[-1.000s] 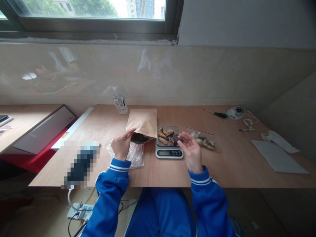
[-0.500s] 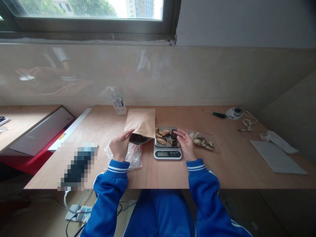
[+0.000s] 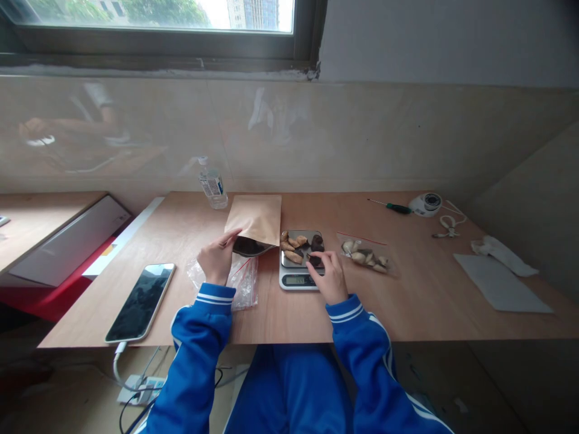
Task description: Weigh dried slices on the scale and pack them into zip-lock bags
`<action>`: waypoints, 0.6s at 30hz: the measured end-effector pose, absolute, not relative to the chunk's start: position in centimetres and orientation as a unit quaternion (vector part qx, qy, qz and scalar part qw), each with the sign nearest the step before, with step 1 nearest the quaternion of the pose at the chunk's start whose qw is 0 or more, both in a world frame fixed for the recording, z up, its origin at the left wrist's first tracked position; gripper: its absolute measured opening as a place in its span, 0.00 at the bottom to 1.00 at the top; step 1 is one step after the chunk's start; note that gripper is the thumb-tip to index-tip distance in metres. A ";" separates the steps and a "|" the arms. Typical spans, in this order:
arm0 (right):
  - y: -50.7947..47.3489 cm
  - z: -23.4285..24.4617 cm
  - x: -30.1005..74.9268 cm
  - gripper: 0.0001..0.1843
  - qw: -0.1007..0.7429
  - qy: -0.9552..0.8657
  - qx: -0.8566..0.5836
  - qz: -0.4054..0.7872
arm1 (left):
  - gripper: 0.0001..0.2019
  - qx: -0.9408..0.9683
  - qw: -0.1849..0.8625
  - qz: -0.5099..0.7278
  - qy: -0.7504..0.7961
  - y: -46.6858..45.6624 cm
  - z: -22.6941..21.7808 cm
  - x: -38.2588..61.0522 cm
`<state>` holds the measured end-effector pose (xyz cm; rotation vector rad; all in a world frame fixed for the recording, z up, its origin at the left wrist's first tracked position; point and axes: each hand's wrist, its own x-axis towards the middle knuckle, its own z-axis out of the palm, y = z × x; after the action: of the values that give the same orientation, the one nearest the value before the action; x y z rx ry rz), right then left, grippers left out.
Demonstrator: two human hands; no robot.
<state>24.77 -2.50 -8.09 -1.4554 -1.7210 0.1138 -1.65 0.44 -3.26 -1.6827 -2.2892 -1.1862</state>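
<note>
While left hand (image 3: 215,260) holds it, tan bag (image 3: 254,216) gapes, dark inside.

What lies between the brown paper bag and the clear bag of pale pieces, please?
In the head view, the scale sits between them, bearing tan pieces and dark pieces, the right hand over its edge.

The right hand (image 3: 331,280) partly hides the scale (image 3: 284,278), its digits (image 3: 296,280) too small to read; the window (image 3: 156,17) is cropped above.

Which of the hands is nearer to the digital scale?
Right. The right hand is over the right side of the scale; the left hand is left of it, holding the brown pouch by its open edge.
</note>
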 end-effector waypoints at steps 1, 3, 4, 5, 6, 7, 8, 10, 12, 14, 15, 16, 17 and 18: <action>-2.5 -8.1 24.9 0.10 0.435 -0.688 -0.578 0.053 | 0.14 -0.546 0.032 -0.384 -0.744 0.9 -3.3 -1.9; -2.7 -8.1 25.4 0.10 0.453 -0.678 -0.575 0.067 | 0.14 -0.548 0.027 -0.384 -0.743 2.0 -3.5 -2.4; -2.8 -8.1 25.8 0.10 0.462 -0.669 -0.577 0.069 | 0.13 -0.551 0.019 -0.384 -0.741 2.5 -3.7 -2.7; -3.1 -8.0 26.3 0.10 0.470 -0.660 -0.582 0.069 | 0.13 -0.554 0.007 -0.384 -0.738 3.0 -3.9 -2.9; -3.4 -8.0 26.8 0.10 0.474 -0.652 -0.588 0.066 | 0.13 -0.558 -0.009 -0.383 -0.737 3.5 -4.1 -3.2; -3.8 -7.9 27.5 0.10 0.476 -0.644 -0.596 0.059 | 0.13 -0.559 -0.026 -0.380 -0.736 4.0 -4.3 -3.4; -4.3 -7.9 28.2 0.11 0.473 -0.637 -0.607 0.049 | 0.13 -0.560 -0.042 -0.376 -0.737 4.3 -4.5 -3.6; -5.3 -8.0 29.7 0.13 0.457 -0.628 -0.629 0.027 | 0.14 -0.569 -0.061 -0.369 -0.732 4.4 -4.7 -3.8; -6.4 -8.4 31.3 0.16 0.440 -0.626 -0.644 0.010 | 0.15 -0.591 -0.053 -0.368 -0.716 3.6 -4.6 -3.7; -7.4 -9.1 32.7 0.18 0.428 -0.626 -0.652 -0.001 | 0.17 -0.616 -0.024 -0.372 -0.694 1.9 -4.5 -3.5; -7.9 -9.5 33.2 0.18 0.422 -0.627 -0.655 -0.002 | 0.18 -0.623 -0.011 -0.373 -0.688 0.8 -4.5 -3.3; -8.2 -9.9 33.8 0.19 0.415 -0.628 -0.659 -0.001 | 0.18 -0.628 -0.007 -0.371 -0.684 -0.4 -4.5 -3.1; -8.6 -10.3 34.2 0.19 0.408 -0.627 -0.664 0.000 | 0.18 -0.635 -0.007 -0.361 -0.683 -1.7 -4.7 -3.0; -8.8 -10.6 34.5 0.19 0.401 -0.624 -0.671 0.001 | 0.17 -0.639 -0.011 -0.347 -0.687 -3.0 -5.0 -2.9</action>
<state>34.53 -8.84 -10.58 -1.6959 -1.5771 0.0015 -2.89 -3.02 -5.00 -2.0212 -2.1725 -1.0976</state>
